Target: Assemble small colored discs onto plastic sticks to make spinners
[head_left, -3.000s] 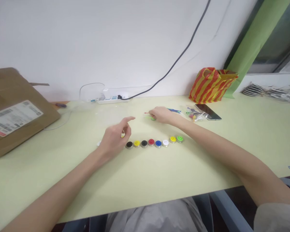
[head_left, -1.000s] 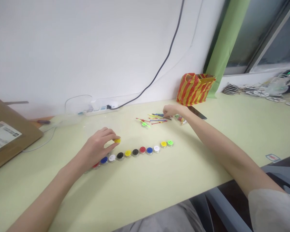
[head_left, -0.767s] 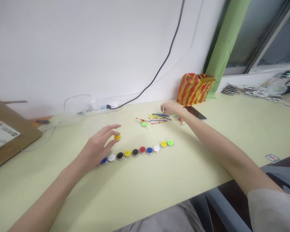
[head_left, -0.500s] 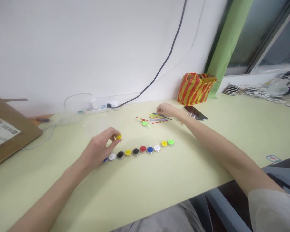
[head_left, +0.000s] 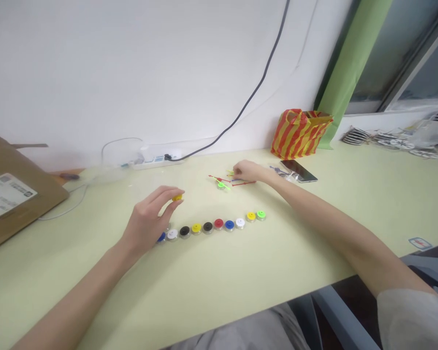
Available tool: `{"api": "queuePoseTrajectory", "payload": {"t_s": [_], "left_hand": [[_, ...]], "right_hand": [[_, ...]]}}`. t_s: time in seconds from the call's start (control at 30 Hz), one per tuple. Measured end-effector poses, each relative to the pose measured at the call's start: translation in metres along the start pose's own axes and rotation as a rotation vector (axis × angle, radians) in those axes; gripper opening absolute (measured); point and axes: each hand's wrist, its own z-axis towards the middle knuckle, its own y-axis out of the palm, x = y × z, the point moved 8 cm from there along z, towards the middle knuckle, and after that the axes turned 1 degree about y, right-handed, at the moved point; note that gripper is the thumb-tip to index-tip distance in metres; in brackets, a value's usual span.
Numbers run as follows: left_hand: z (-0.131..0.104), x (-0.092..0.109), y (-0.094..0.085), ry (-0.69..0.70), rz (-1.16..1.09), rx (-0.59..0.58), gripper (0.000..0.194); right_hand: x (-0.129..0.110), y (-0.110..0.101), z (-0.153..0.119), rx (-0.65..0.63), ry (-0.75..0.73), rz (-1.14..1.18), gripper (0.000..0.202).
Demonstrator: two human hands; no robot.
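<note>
My left hand (head_left: 151, 214) pinches a small yellow round spinner base (head_left: 177, 198) between thumb and fingertips, raised above the table. Below it runs a row of similar round bases with clear undersides: a blue one (head_left: 161, 237) partly behind the hand, then white, black (head_left: 184, 232), yellow, red (head_left: 218, 223) and others, ending at a green one (head_left: 261, 215). My right hand (head_left: 248, 171) reaches into a small pile of thin plastic arrows, red (head_left: 244, 183) and yellow among them; its fingers are closed and hide what they grip. Left of it a bright green arrow spinner (head_left: 222, 184) lies beside a red arrow.
A black phone (head_left: 298, 170) and a clear plastic packet lie right of the pile, before a red-yellow striped bag (head_left: 301, 133). A cardboard box (head_left: 18, 194) stands at left. A power strip (head_left: 156, 159) with a black cable lies along the wall.
My left hand has lifted the yellow base slightly. My right hand has shifted a little left over the arrows, and the dark items beside the phone now show.
</note>
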Motion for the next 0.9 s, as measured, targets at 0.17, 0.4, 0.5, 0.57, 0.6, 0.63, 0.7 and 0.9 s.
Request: {"api": "queuePoseTrajectory", "payload": {"t_s": [0.17, 0.4, 0.5, 0.57, 0.6, 0.63, 0.7, 0.9], "left_hand": [[-0.001, 0.004, -0.003, -0.012, 0.0, 0.044, 0.012], [0.0, -0.001, -0.004, -0.05, -0.021, 0.043, 0.01], [-0.001, -0.004, -0.001, -0.09, -0.088, 0.022, 0.014], [-0.002, -0.01, 0.003, -0.188, -0.171, 0.002, 0.019], [-0.003, -0.016, 0.006, -0.274, -0.23, -0.01, 0.022], [-0.006, -0.023, 0.009, -0.379, -0.299, -0.019, 0.026], [-0.014, -0.037, 0.018, -0.599, -0.461, -0.033, 0.035], [-0.021, -0.053, 0.022, -0.78, -0.669, 0.059, 0.044]], "right_hand": [[-0.002, -0.001, -0.001, 0.027, -0.005, 0.064, 0.009], [-0.003, -0.026, -0.006, 0.204, -0.019, 0.207, 0.009], [-0.002, -0.045, -0.012, 0.422, -0.023, 0.394, 0.007], [-0.004, -0.051, -0.014, 0.493, -0.032, 0.567, 0.004], [-0.007, -0.052, -0.013, 0.485, -0.037, 0.637, 0.004], [-0.011, -0.051, -0.011, 0.464, -0.041, 0.696, 0.006], [-0.023, -0.051, -0.01, 0.423, -0.056, 0.775, 0.009], [-0.076, -0.06, -0.018, 0.333, -0.215, 0.784, 0.006]]}}
